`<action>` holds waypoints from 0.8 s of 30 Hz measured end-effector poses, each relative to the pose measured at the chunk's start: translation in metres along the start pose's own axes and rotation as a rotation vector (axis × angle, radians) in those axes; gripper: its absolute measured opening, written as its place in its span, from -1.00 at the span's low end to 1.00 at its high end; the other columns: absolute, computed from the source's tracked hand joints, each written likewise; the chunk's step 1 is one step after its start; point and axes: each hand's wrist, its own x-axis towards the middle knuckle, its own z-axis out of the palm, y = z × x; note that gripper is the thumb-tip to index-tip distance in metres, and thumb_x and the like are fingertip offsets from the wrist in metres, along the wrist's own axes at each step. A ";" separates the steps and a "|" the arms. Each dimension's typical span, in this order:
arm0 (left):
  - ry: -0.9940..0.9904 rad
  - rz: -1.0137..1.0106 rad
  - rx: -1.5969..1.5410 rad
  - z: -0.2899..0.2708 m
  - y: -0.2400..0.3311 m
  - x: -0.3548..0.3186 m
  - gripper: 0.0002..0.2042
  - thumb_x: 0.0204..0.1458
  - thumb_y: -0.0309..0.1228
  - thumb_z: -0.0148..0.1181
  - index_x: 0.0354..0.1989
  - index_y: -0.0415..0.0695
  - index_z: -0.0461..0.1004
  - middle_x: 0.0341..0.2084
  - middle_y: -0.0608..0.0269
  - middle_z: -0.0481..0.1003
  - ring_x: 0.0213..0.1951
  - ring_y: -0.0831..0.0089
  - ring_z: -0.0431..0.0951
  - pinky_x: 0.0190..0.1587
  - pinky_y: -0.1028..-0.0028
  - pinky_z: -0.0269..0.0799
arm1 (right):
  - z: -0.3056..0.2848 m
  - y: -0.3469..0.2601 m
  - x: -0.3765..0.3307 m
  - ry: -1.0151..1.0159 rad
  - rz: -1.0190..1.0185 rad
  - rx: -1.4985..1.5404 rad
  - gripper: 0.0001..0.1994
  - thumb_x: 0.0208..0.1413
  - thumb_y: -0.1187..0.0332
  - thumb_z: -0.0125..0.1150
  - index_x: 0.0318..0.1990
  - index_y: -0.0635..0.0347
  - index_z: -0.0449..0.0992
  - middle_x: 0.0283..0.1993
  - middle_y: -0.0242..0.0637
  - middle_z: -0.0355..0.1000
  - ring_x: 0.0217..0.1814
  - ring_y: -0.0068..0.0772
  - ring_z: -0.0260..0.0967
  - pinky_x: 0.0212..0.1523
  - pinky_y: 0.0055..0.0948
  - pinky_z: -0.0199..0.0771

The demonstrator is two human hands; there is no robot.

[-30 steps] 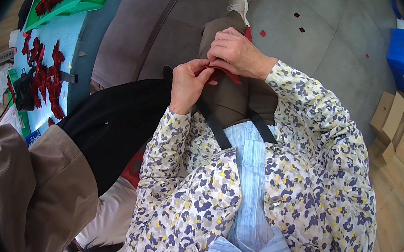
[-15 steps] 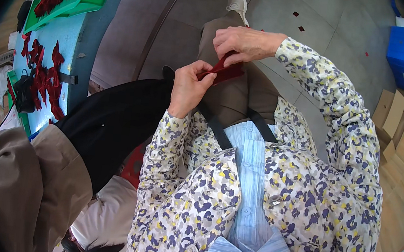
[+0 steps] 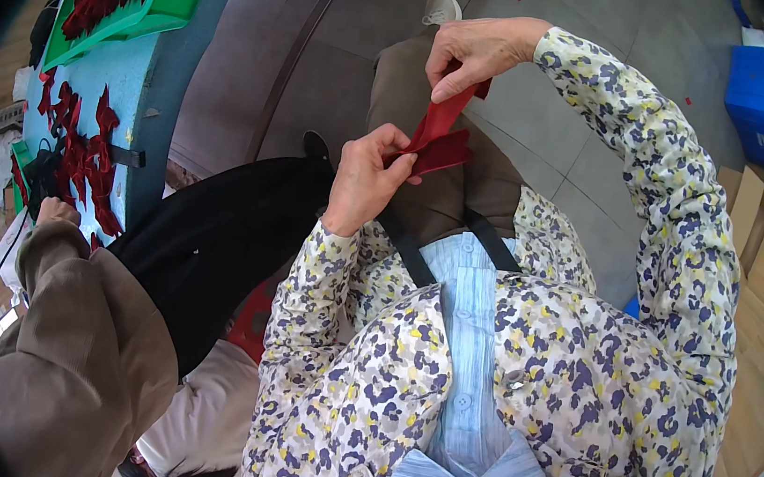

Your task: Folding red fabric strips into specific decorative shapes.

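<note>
Over my lap, a piece of dark red ribbon point(image 3: 444, 121) is stretched between my two hands. My left hand point(image 3: 366, 176) pinches it between thumb and fingertips, and a folded end point(image 3: 443, 154) sticks out to the right of that pinch. Farther out and to the right, my right hand point(image 3: 480, 54) grips the upper part, its thumb pressed against the fingers. A short bit of red shows past the right thumb. The ribbon's part inside the right hand is hidden.
To the left, a light blue table point(image 3: 162, 72) carries a green bin point(image 3: 132, 33) of red bows and several loose red bows point(image 3: 103, 164). A co-worker's hand point(image 3: 59, 211) rests near the table. A blue box point(image 3: 756, 102) and a cardboard box point(image 3: 751, 210) stand at right.
My right hand has moved up and away from my left, drawing out a longer stretch of ribbon. The left hand keeps its pinch. A co-worker's hand has come into sight by the table.
</note>
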 end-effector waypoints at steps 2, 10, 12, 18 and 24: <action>-0.008 0.002 0.000 0.001 0.001 -0.002 -0.95 0.09 -0.62 0.08 -0.35 -0.38 0.39 -0.49 0.17 0.56 -0.45 0.54 0.59 -0.40 0.57 0.52 | -0.002 -0.003 -0.002 0.008 -0.014 -0.061 -0.75 0.00 0.24 0.29 -0.43 0.29 0.49 -0.56 -0.30 0.44 -0.52 -0.42 0.35 -0.42 -0.39 0.34; -0.060 -0.088 -0.247 -0.003 -0.002 -0.006 -0.97 0.11 -0.64 0.04 -0.33 -0.37 0.37 -0.43 0.10 0.55 -0.43 0.47 0.60 -0.39 0.52 0.57 | 0.007 0.019 -0.019 0.276 0.056 -0.293 -0.88 0.03 0.42 0.18 -0.27 0.17 0.47 -0.50 -0.32 0.44 -0.43 -0.23 0.41 -0.35 -0.29 0.38; -0.065 -0.109 -0.265 -0.006 -0.005 -0.006 -0.97 0.12 -0.64 0.03 -0.33 -0.37 0.37 -0.42 0.09 0.54 -0.43 0.46 0.60 -0.39 0.52 0.58 | 0.013 0.035 -0.016 0.370 -0.011 -0.360 -0.88 0.03 0.45 0.16 -0.25 0.16 0.46 -0.46 -0.31 0.44 -0.39 -0.21 0.42 -0.33 -0.28 0.39; -0.070 -0.186 -0.298 -0.012 -0.024 -0.001 -0.99 0.14 -0.62 0.03 -0.31 -0.31 0.37 -0.39 0.09 0.54 -0.41 0.40 0.62 -0.38 0.49 0.60 | 0.027 0.086 -0.003 0.702 -0.187 -0.673 -0.81 0.02 0.54 0.11 -0.18 0.14 0.45 -0.25 -0.32 0.43 -0.20 -0.22 0.42 -0.20 -0.26 0.42; -0.070 -0.202 -0.290 -0.021 -0.040 -0.001 -0.99 0.14 -0.63 0.03 -0.31 -0.32 0.37 -0.39 0.09 0.54 -0.42 0.41 0.61 -0.38 0.49 0.60 | 0.032 0.070 0.013 0.701 -0.275 -0.418 -0.85 0.02 0.53 0.15 -0.23 0.15 0.47 -0.17 -0.35 0.41 -0.10 -0.23 0.39 -0.15 -0.29 0.42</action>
